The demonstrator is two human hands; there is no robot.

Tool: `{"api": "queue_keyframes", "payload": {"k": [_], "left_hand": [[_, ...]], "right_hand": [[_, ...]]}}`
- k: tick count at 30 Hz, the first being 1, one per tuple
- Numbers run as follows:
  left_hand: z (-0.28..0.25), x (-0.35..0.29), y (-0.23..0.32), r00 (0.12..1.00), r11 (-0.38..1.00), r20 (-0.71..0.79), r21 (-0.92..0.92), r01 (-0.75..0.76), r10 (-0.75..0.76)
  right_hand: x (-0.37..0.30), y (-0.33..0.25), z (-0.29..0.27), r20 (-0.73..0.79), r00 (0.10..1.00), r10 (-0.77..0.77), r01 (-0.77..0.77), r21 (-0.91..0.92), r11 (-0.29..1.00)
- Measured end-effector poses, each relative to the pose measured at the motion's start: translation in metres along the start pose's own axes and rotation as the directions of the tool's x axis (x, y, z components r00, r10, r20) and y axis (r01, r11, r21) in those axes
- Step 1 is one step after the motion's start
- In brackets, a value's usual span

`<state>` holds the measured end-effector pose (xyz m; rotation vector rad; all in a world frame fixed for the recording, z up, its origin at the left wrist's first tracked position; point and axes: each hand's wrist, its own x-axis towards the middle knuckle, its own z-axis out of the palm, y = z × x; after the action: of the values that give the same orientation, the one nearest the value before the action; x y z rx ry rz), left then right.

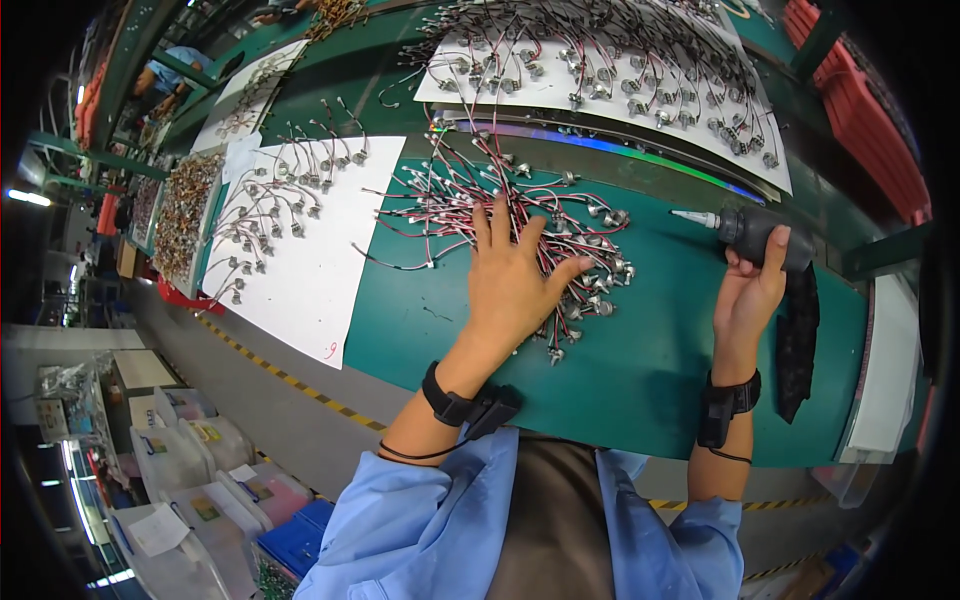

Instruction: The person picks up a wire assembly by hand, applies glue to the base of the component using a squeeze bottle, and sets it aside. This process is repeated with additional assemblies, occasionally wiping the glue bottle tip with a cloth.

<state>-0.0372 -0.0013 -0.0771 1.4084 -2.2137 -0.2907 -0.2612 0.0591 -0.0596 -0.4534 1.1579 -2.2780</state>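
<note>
My left hand (510, 280) lies spread, palm down, on a pile of small round metal parts with red and black wires (590, 235) in the middle of the green mat. Its fingers reach over the wires, and none is plainly gripped. At the right, my right hand (752, 290) is wrapped round a dark squeeze bottle (765, 238). The bottle lies nearly level above the mat, its pale pointed nozzle (694, 217) aimed left toward the pile. Left of the pile, a white sheet (310, 270) carries several more wired parts in loose rows.
Across the back, a white board (620, 95) holds many wired parts. A black cloth-like strip (797, 350) lies right of my right hand on the green mat (620, 400). A tray of small parts (187, 215) stands far left. Plastic bins (210, 500) sit lower left, red crates (865, 110) upper right.
</note>
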Motion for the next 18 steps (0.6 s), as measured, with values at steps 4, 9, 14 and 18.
{"api": "queue_keyframes", "payload": {"k": [4,9,14,18], "left_hand": [[-0.011,0.011,-0.007,0.997,1.0,-0.071,0.017,0.013,-0.012],[-0.03,0.069,-0.037,0.961,0.977,-0.182,-0.005,0.212,-0.209],[-0.01,0.133,-0.088,0.955,0.95,0.016,-0.105,0.295,-0.296],[0.004,0.145,-0.099,0.946,0.931,0.178,-0.201,0.306,-0.273]], "right_hand": [[0.001,0.0,-0.001,-0.022,1.0,0.001,-0.002,-0.009,1.0],[0.002,-0.001,-0.003,-0.012,1.0,0.004,-0.004,-0.002,1.0],[0.003,0.0,-0.003,-0.016,1.0,0.011,-0.012,-0.004,1.0],[0.005,-0.001,-0.005,-0.028,0.999,0.016,-0.016,-0.004,1.0]]}}
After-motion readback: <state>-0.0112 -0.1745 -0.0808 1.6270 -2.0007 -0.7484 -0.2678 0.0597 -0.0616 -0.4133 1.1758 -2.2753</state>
